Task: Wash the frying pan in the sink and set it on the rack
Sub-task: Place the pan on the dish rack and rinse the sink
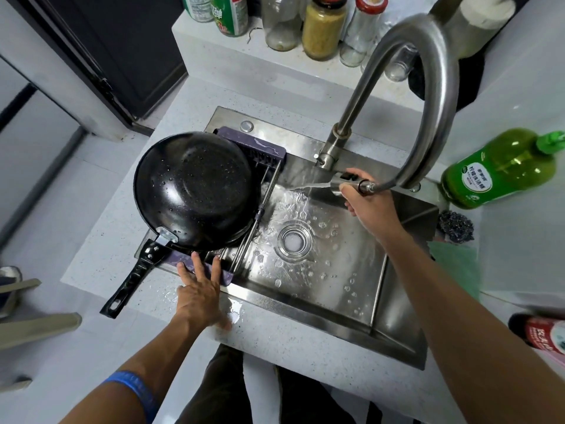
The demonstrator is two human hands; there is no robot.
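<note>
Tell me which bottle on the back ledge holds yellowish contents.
The dark-lidded jar, mid-ledge, filled with yellowish grainy stuff. The glass bottles beside it look clear and near empty; the green-labelled ones stand further left.

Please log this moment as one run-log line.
pan: upturned on rack | left hand: flat on rack edge | right hand: holds spray head, water running into sink

rack (258, 148) mostly under pan (195, 191) | red bottle (547, 335) cut off (rt edge)
</note>
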